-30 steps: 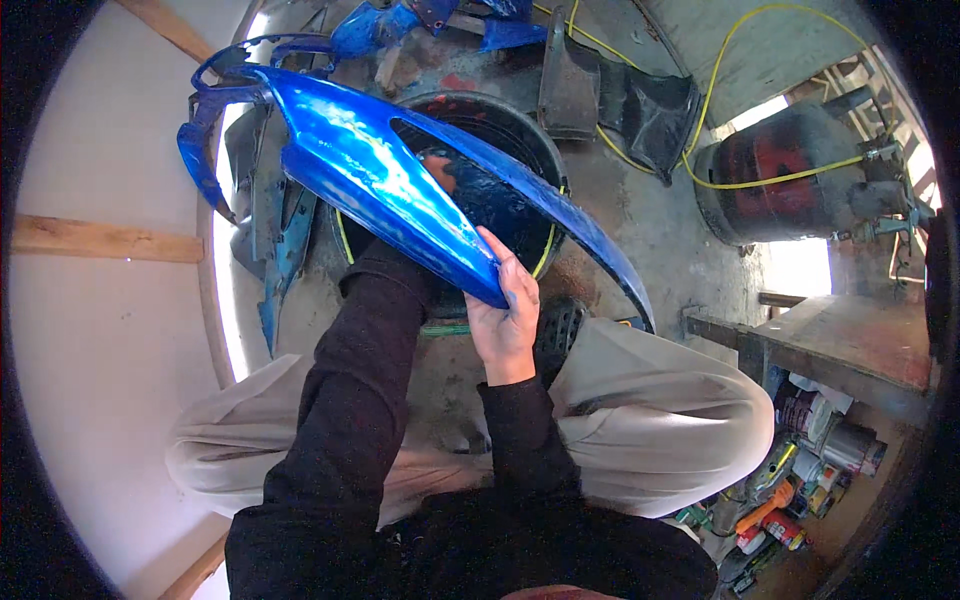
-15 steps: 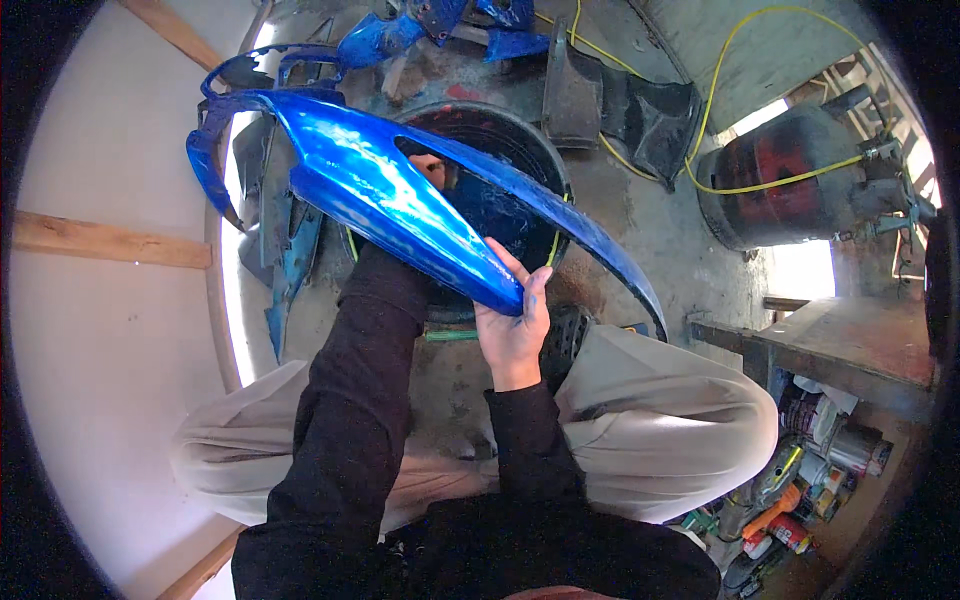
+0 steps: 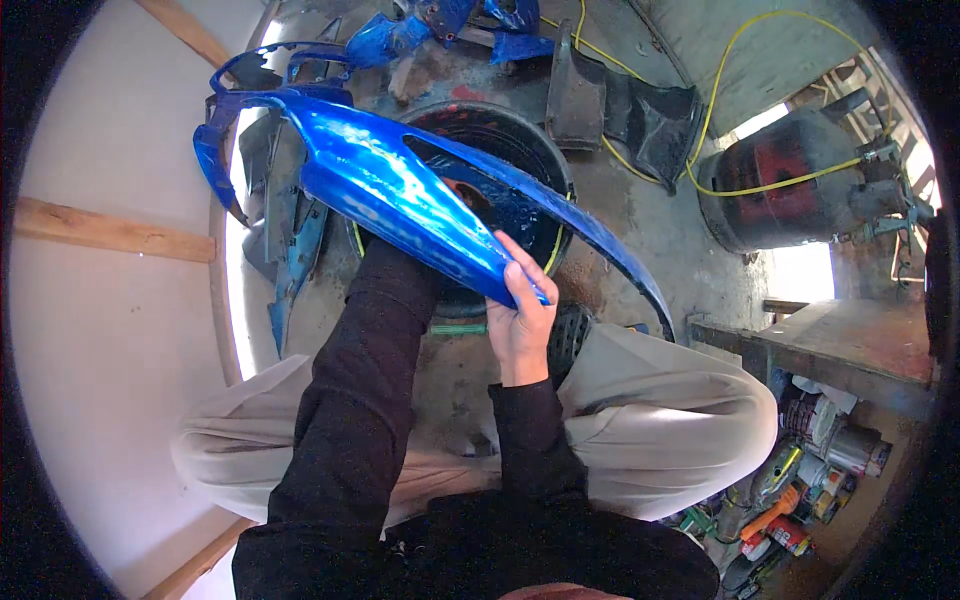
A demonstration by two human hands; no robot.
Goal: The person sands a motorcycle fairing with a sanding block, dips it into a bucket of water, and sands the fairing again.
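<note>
Over the tub's (image 3: 548, 145) near rim, our right hand (image 3: 524, 315) is clasping the blue panel (image 3: 378, 178), seemingly steadying it; we cannot tell our left hand's (image 3: 463, 191) hold.

The blue panel (image 3: 385, 185) slants across the centre of the frame, covering much of my way down into the tub (image 3: 520, 133). Its slot leaves an opening there, while my left sleeve (image 3: 360, 370) takes up the lower left approach. My right hand (image 3: 525, 290) bars the panel's near tip, but between it and the thin strip I see a gap. Right of centre, there's room over the floor (image 3: 650, 235) before the tank (image 3: 765, 180); black trim (image 3: 578, 105) and hose (image 3: 790, 14) obstruct the upper right.
</note>
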